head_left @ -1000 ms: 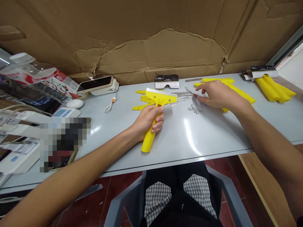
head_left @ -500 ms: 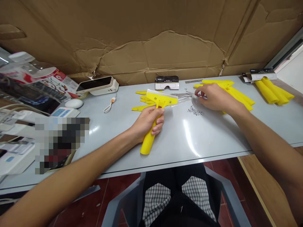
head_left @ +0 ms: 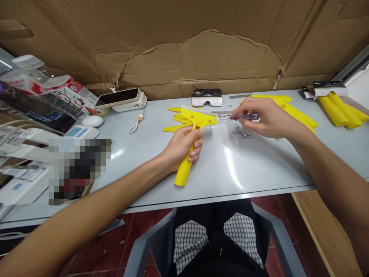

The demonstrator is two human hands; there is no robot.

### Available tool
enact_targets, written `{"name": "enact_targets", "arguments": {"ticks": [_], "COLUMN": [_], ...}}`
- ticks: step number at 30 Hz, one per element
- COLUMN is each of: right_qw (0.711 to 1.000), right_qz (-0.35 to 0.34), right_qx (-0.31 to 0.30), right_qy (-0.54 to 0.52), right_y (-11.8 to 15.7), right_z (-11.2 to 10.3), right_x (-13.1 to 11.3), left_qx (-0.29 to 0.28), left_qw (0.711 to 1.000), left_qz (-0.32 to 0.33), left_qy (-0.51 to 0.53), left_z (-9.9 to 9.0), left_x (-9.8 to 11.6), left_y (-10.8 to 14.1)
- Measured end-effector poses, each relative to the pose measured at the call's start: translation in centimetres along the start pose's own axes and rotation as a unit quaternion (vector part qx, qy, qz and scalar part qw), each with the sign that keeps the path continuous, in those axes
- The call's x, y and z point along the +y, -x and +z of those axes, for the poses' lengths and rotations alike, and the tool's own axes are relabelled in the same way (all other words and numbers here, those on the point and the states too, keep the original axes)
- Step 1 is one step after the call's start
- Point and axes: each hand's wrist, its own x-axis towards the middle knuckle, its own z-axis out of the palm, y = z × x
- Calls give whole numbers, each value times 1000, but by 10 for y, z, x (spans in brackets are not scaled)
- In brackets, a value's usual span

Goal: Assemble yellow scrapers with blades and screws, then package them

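Note:
My left hand (head_left: pixel 186 148) is wrapped round the handle of a yellow scraper (head_left: pixel 183 171), its wide head tilted up with a clear strip along the top edge. A screw shows at the right of that head. Between the fingers of my right hand (head_left: pixel 259 117) is a screwdriver (head_left: pixel 248 117) with a see-through purplish handle, its shaft pointing left. Just below that hand lies a small pile of silver screws (head_left: pixel 241 133). Flat metal blades (head_left: pixel 223 112) lie behind the screwdriver. Yellow plastic parts (head_left: pixel 176 128) stick out behind the scraper's left side.
More yellow scraper parts (head_left: pixel 301 115) lie behind my right hand. Black-and-white boxes (head_left: pixel 206 98) stand at the back, one at far right with yellow handles (head_left: pixel 337 111). On the left are a phone (head_left: pixel 118 97), a large bottle (head_left: pixel 66 92) and power strips (head_left: pixel 23 184). Cardboard (head_left: pixel 161 38) backs the table.
My right hand has picked up the screwdriver from beside the blades and now holds it level. My left hand keeps the scraper in about the same place.

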Motion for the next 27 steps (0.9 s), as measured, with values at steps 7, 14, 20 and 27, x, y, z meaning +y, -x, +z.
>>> {"name": "enact_targets", "arguments": {"ticks": [7, 14, 20, 27], "right_qw": [1000, 999, 998, 994], "right_qz": [-18, -33, -40, -64], "right_qx": [2, -5, 16, 37], "right_qy": [15, 24, 49, 76], "right_y": [-1, 0, 1, 4], "right_z": [-1, 5, 5, 7], "right_x": [-5, -8, -9, -6], "left_qx": [3, 6, 14, 22], "left_qw": [1000, 1000, 999, 999], "left_qz": [0, 4, 6, 5], "left_qy": [-12, -22, -29, -35], "left_z": [2, 2, 4, 5], "left_x": [1, -1, -1, 0], "left_y": [2, 4, 4, 3]}}
